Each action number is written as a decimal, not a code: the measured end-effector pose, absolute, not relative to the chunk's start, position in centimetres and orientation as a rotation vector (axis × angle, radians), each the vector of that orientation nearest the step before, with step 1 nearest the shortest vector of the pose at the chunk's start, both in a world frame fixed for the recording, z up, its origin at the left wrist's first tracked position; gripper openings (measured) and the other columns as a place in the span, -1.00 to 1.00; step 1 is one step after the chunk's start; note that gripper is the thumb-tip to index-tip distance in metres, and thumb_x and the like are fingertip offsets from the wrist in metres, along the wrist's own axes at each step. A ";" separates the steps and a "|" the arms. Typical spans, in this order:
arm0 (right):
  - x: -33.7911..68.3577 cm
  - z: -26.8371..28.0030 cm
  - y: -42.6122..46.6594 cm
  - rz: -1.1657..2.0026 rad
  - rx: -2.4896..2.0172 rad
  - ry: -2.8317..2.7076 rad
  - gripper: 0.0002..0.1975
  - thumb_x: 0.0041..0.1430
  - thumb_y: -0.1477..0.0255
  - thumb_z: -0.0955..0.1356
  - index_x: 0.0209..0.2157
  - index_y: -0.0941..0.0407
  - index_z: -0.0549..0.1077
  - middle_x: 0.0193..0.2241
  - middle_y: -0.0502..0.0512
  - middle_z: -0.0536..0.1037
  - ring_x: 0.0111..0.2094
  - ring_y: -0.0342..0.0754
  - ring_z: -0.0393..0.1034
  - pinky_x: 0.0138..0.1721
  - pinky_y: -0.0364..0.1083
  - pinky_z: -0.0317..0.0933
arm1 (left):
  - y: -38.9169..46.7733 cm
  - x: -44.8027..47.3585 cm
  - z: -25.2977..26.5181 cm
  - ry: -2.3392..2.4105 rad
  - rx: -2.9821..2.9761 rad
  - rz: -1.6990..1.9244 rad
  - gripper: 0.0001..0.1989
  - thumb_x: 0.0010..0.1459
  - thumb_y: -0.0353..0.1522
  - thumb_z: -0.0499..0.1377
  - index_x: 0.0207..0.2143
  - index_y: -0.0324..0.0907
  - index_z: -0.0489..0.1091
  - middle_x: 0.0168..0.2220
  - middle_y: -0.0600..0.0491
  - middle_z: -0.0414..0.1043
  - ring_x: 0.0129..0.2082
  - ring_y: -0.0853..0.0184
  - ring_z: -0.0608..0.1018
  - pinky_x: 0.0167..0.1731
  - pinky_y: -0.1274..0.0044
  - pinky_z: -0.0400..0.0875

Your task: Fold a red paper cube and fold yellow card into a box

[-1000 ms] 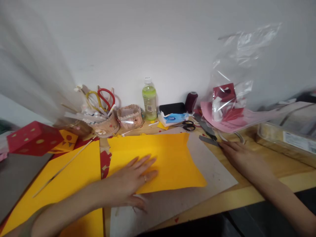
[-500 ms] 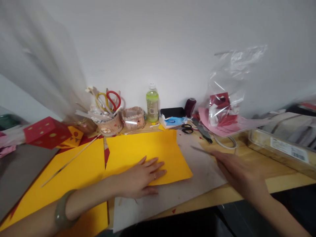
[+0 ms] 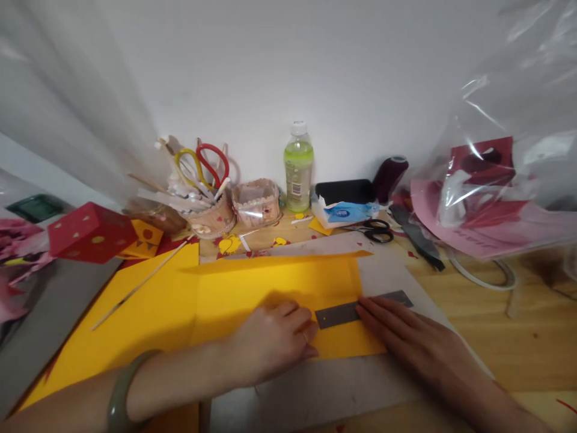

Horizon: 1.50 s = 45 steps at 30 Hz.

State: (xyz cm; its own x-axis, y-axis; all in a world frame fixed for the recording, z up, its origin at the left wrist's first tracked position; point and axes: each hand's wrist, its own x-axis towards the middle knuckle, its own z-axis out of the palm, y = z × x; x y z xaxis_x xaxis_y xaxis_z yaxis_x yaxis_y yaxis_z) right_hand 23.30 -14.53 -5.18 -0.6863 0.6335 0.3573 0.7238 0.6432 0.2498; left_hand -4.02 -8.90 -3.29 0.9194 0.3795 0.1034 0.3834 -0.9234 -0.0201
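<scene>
A sheet of yellow paper (image 3: 252, 279) lies on a pale grey board (image 3: 288, 391), its far edge raised. My left hand (image 3: 274, 340) rests on the sheet with curled fingers; whether they grip anything is hidden. Just right of its fingertips, a dark grey metal ruler (image 3: 340, 314) with a small hole lies flat across the yellow sheet. My right hand (image 3: 415, 337) holds this ruler, its fingers together on top, while the thumb is out of sight.
Another yellow sheet (image 3: 148, 313) with a thin stick (image 3: 144, 282) lies at left, beside a red spotted paper box (image 3: 90, 234). Along the wall stand a cup of scissors (image 3: 210, 216), a green drink bottle (image 3: 298, 168) and a tissue pack (image 3: 345, 211). Black-handled scissors (image 3: 378, 231) lie nearby.
My right hand has brought the ruler left and down onto the yellow sheet. My left hand's spread fingers have curled. The sheet's far edge has lifted, and the view has shifted closer.
</scene>
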 end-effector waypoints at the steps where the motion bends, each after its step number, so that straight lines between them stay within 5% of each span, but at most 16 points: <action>1: 23.3 -5.2 -14.6 -0.554 -1.120 -2.609 -0.57 0.18 0.64 0.10 0.01 0.21 0.38 0.00 0.14 0.47 -0.04 -0.03 0.37 -0.26 -0.12 0.39 | -8.9 -3.8 -3.5 -0.570 -2.979 -0.190 -0.79 0.28 -0.32 0.02 -0.19 -0.24 0.38 -0.30 0.01 0.43 -0.37 0.32 0.48 -0.46 0.50 0.40; 9: 24.0 -6.2 -14.9 -0.399 -1.229 -2.485 -0.63 0.23 0.54 0.15 0.00 0.11 0.41 -0.05 0.07 0.51 -0.05 -0.05 0.37 -0.22 -0.09 0.39 | -9.5 -3.2 -4.8 -0.407 -2.803 -0.450 -0.66 0.28 -0.45 -0.11 -0.08 -0.36 0.40 -0.10 -0.08 0.45 -0.27 0.27 0.47 -0.42 0.48 0.43; 19: 23.4 -5.7 -14.5 -0.420 -1.309 -2.433 -0.70 0.23 0.52 0.18 -0.13 0.10 0.48 -0.17 0.05 0.57 -0.16 -0.05 0.43 -0.27 -0.08 0.38 | -9.5 -3.4 -4.8 -0.487 -2.833 -0.573 -0.65 0.26 -0.50 -0.11 -0.17 -0.29 0.47 -0.16 0.01 0.50 -0.27 0.32 0.50 -0.35 0.54 0.48; 45: 23.9 -5.8 -14.6 -0.424 -1.289 -2.453 -0.69 0.26 0.48 0.15 -0.12 0.13 0.46 -0.15 0.02 0.56 -0.16 -0.04 0.40 -0.28 -0.06 0.35 | -9.4 -3.2 -4.4 -0.430 -2.862 -0.512 -0.66 0.28 -0.50 -0.11 -0.14 -0.28 0.45 -0.15 0.02 0.51 -0.24 0.40 0.48 -0.42 0.61 0.42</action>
